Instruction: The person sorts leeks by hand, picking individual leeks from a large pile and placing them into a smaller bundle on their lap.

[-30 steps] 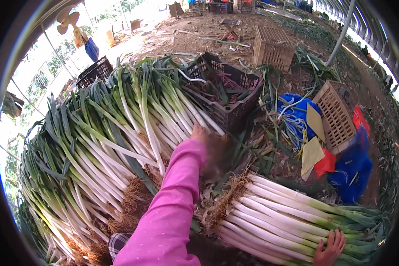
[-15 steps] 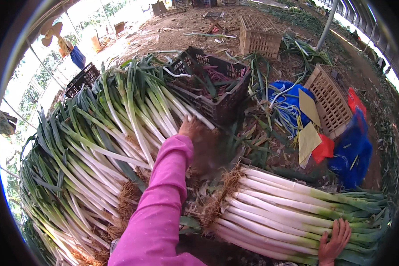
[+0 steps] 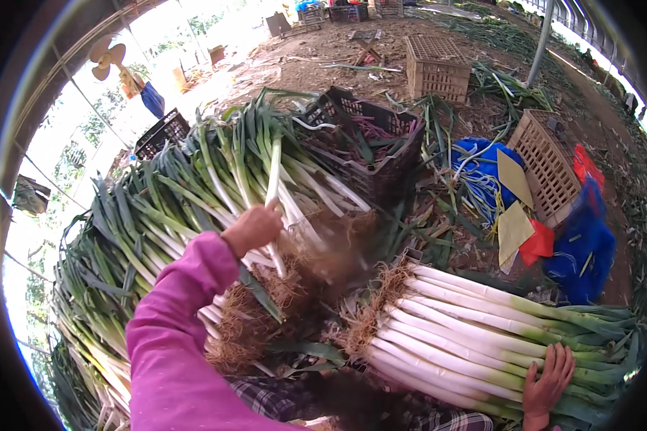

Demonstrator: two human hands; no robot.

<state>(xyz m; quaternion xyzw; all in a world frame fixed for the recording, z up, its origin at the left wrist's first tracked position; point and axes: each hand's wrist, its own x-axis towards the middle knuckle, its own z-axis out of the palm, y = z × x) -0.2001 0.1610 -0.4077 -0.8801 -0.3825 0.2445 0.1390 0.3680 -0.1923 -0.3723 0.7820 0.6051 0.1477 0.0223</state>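
My left hand (image 3: 254, 230), in a pink sleeve, is closed round a leek (image 3: 274, 171) at the edge of a large pile of leeks (image 3: 165, 197). The held leek's white shank shows above and below my fist; its root end is blurred. On the right lies a neat stack of leeks (image 3: 453, 337), white shanks side by side, roots to the left and green leaves to the right. My right hand (image 3: 550, 381) rests on the green part of this stack with its fingers stretched out.
Behind the pile stands a dark crate (image 3: 370, 176) with reddish stalks and leaves in it. A tan crate (image 3: 546, 169) lies tipped beside blue netting (image 3: 582, 258), yellow card (image 3: 514, 179) and ties. Another tan crate (image 3: 438, 75) and a fan (image 3: 108, 57) stand farther back.
My left hand has drawn back towards me and left from the pile's right end and now grips a leek. My right hand stays on the stack. The view has shifted slightly.
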